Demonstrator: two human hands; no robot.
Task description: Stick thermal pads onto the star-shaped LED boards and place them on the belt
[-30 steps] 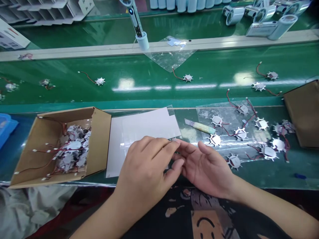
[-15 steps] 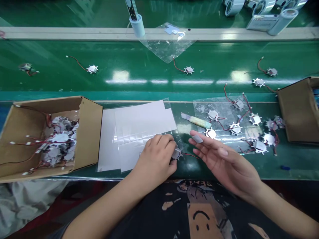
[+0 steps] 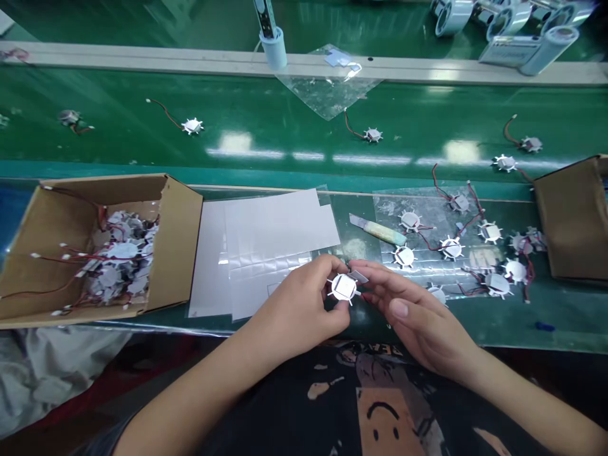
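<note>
My left hand (image 3: 297, 305) pinches a round white toothed metal disc (image 3: 344, 287) at its edge, holding it up above the table. My right hand (image 3: 409, 310) comes in from the other side, its fingertips close to the disc. Between those fingers is a small grey pad (image 3: 360, 277), which nearly touches the disc. Any wire on the held disc is hidden by my fingers. Stacked white sheets (image 3: 270, 228) in clear film lie just beyond my left hand.
A cardboard box (image 3: 180, 240) of wired discs stands to the left, and another (image 3: 570, 215) to the right. Several discs lie on a clear plastic sheet (image 3: 427, 218) beside a craft knife (image 3: 377, 229). More discs ride the green belt (image 3: 285, 145) behind a beige rail (image 3: 142, 60).
My left hand has lifted the disc off the table and turned its face upward. My right hand has moved left with the grey pad, closing in on the disc.
</note>
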